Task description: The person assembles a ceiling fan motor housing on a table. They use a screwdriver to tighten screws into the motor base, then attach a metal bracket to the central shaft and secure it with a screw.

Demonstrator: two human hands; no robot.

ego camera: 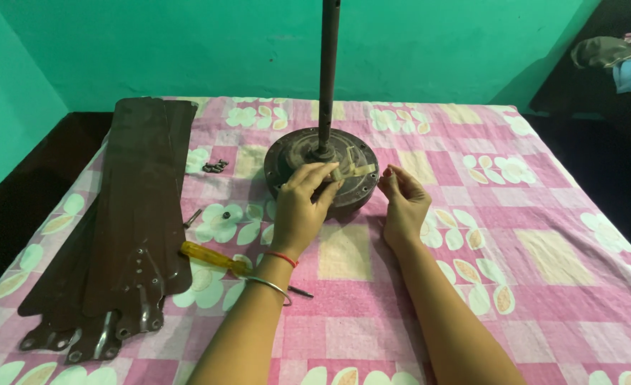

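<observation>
A dark round ceiling fan motor [298, 146] with an upright rod [328, 71] sits on a pink flowered bedsheet [544, 235]. My left hand [303, 203] rests on the motor's front rim, fingers pinching a pale strip of tape or wire [351, 171] on its top. My right hand [401, 203] hovers just right of the motor, fingertips pinched together near the rim; whether anything small is between them I cannot tell.
Stacked brown fan blades [134, 221] lie at the left. A yellow-handled screwdriver [212, 257] lies beside my left forearm. Several small dark screws [215, 166] sit left of the motor. Green wall behind; clothes [626, 60] at far right.
</observation>
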